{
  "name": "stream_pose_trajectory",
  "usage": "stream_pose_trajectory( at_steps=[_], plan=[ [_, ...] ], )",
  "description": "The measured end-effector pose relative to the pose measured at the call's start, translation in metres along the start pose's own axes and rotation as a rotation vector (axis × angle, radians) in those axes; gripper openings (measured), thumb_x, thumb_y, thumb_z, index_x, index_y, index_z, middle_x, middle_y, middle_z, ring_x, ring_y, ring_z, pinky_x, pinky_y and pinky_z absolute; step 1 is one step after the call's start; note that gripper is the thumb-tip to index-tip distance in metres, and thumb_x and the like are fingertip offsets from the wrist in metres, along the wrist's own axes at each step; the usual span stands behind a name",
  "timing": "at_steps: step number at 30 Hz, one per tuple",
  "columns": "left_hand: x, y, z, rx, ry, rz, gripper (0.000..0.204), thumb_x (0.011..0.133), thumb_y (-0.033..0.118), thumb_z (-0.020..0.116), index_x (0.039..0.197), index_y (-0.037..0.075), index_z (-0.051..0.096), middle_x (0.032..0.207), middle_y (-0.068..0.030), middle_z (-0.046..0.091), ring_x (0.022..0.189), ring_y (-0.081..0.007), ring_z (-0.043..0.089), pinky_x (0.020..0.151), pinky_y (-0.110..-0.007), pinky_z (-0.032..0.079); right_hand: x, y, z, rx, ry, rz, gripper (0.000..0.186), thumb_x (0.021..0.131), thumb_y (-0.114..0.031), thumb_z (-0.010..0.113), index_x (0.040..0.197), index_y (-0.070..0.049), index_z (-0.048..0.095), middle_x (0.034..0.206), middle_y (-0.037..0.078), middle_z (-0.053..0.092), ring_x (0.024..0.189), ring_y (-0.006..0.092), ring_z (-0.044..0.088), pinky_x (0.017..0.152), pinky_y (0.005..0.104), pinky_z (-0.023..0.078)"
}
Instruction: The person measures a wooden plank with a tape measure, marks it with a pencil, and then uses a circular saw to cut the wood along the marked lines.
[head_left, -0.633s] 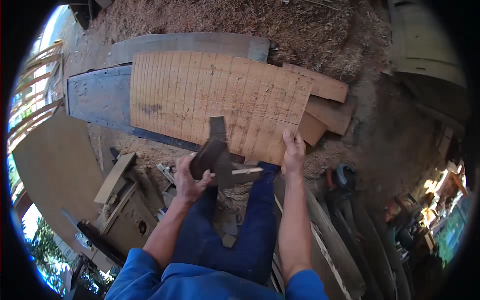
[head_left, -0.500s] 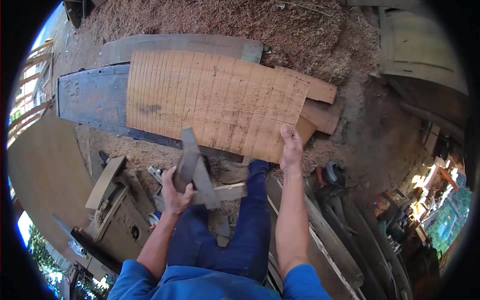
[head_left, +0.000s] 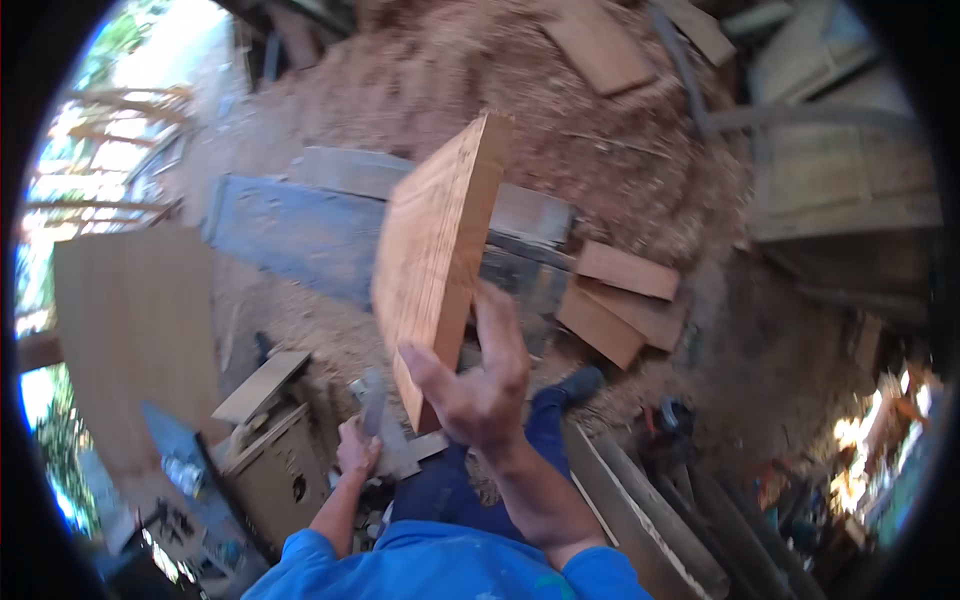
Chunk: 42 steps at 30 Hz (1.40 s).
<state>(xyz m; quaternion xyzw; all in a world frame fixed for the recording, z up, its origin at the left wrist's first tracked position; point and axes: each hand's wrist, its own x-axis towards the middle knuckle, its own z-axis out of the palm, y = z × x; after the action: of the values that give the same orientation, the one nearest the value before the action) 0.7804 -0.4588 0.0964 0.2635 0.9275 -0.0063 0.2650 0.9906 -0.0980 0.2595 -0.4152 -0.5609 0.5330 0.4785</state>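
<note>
Head view: the broad orange-brown wooden board [head_left: 435, 260], flat on the sawdust ground [head_left: 620, 150] a moment ago, now stands tilted on edge. The right hand [head_left: 480, 385] steadies it, grip released; the left hand [head_left: 357, 452] stays clenched around a grey metal square [head_left: 385, 435].

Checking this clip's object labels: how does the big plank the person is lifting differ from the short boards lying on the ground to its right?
The big plank is tipped up on edge, steadied by the right hand; the short boards lie flat on the sawdust, overlapping. The plank is much larger, and its face shows faint parallel lines, while the short boards look plain. Nothing touches the boards. Both are reddish-brown cut wood.
</note>
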Motion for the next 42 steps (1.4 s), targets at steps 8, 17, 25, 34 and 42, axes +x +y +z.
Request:
stream_pose_trajectory(
  at_steps=[8, 17, 25, 34, 42],
  plan=[
    [-0.02, -0.017, -0.057, 0.078, 0.019, -0.025, 0.065, 0.079, 0.031, 0.072, 0.133, 0.008, 0.044, 0.123, -0.0206, 0.049, 0.105, -0.0472, 0.06, 0.089, -0.056, 0.05, 0.016, -0.06, 0.105, 0.043, 0.044, 0.176, 0.052, 0.074, -0.027, 0.087, 0.102, 0.006, 0.058, 0.112, 0.021, 0.06, 0.093, 0.0342, 0.064, 0.077, 0.0415, 0.055],
    [-0.032, -0.075, -0.113, 0.035, 0.203, -0.143, 0.065, 0.078, 0.032, 0.072, 0.133, 0.01, 0.045, 0.125, -0.0198, 0.053, 0.109, -0.0449, 0.06, 0.091, -0.054, 0.05, -0.031, -0.072, 0.182, -0.125, 0.028, -0.101, 0.051, 0.07, -0.025, 0.088, 0.099, 0.001, 0.054, 0.108, 0.017, 0.059, 0.095, 0.0347, 0.06, 0.08, 0.0431, 0.052],
    [-0.025, -0.161, -0.185, -0.777, 0.176, -0.27, 0.037, 0.105, 0.038, 0.048, 0.114, 0.007, 0.065, 0.087, -0.0046, 0.063, 0.073, -0.0183, 0.059, 0.066, -0.03, 0.049, -0.072, -0.1, 0.19, -0.202, -0.318, -0.196, 0.04, 0.074, -0.022, 0.085, 0.093, 0.0, 0.057, 0.104, 0.017, 0.059, 0.093, 0.0342, 0.063, 0.076, 0.0425, 0.054],
    [0.034, 0.026, -0.344, -1.938, 0.066, 0.556, 0.067, 0.102, 0.047, 0.044, 0.152, 0.004, 0.033, 0.142, -0.0245, 0.05, 0.043, -0.0143, 0.047, 0.036, -0.026, 0.044, -0.097, -0.107, 0.205, -0.365, -0.438, -0.304, 0.046, 0.08, -0.017, 0.077, 0.114, 0.006, 0.057, 0.118, 0.022, 0.059, 0.104, 0.0378, 0.06, 0.086, 0.0437, 0.054],
    [0.084, 0.052, -0.353, -1.811, -0.326, 0.877, 0.065, 0.1, 0.039, 0.055, 0.148, -0.001, 0.036, 0.141, -0.0238, 0.05, 0.07, -0.0218, 0.069, 0.057, -0.031, 0.06, -0.112, -0.102, 0.208, -0.418, -0.575, -0.273, 0.055, 0.08, -0.022, 0.077, 0.123, 0.008, 0.056, 0.125, 0.025, 0.058, 0.115, 0.0385, 0.059, 0.094, 0.0432, 0.053]
  ],
)
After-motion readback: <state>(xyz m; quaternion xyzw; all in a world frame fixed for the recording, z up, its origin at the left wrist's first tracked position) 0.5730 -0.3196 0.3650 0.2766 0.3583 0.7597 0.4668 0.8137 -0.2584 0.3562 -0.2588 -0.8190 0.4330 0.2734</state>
